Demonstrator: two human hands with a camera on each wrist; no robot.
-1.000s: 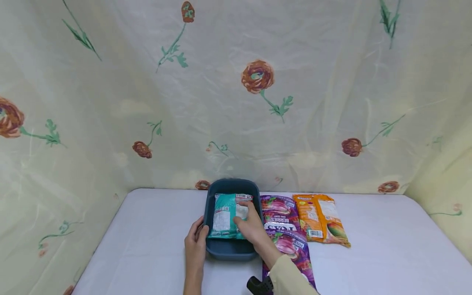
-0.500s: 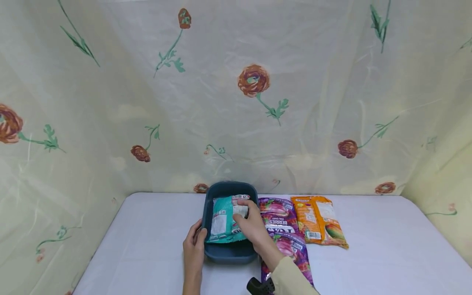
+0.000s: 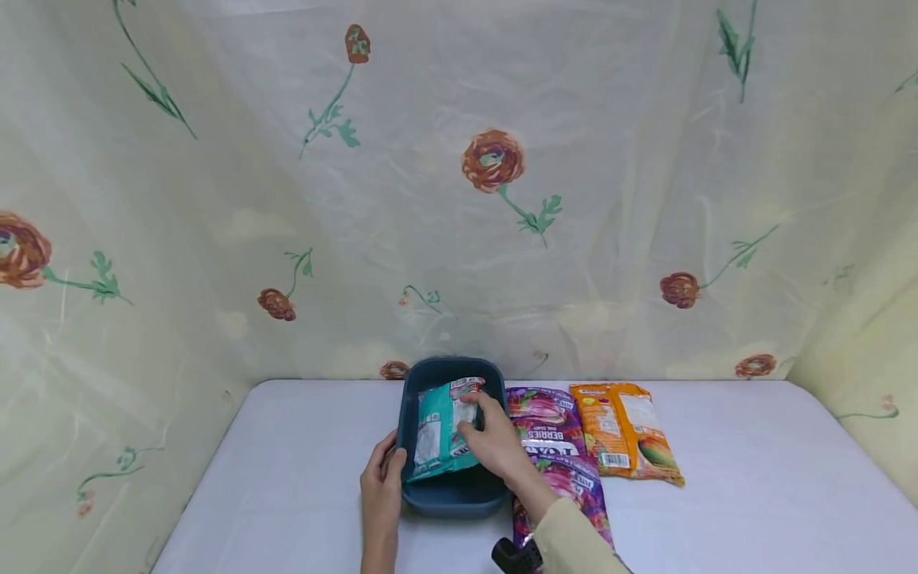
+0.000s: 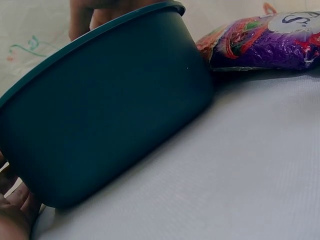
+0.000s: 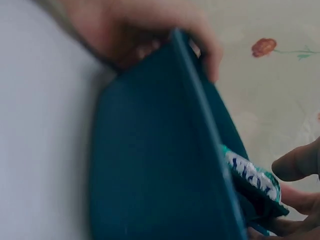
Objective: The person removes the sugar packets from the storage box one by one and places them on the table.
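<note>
A dark blue plastic tub (image 3: 453, 504) stands on the white-covered table. My left hand (image 3: 382, 478) holds its left wall, with the thumb over the rim in the right wrist view. A teal snack packet (image 3: 434, 434) lies tilted inside the tub, its right side raised. My right hand (image 3: 496, 438) reaches in from the right and grips the packet's right part between thumb and fingers. In the right wrist view, the end of the packet (image 5: 252, 175) shows just beyond the tub's rim, between the fingers. The packet's underside is hidden.
Two purple candy packets, a far one (image 3: 548, 422) and a nearer one (image 3: 574, 486) overlapping it, lie right of the tub. Further right is an orange packet (image 3: 625, 430) with a mango picture. A flower-patterned curtain (image 3: 574, 335) hangs behind the table (image 3: 301, 478).
The teal packet has gone from lying flat to tilted, its right side lifted and its body turned slightly within the tub. My right hand moved with it; the left hand stays on the tub.
</note>
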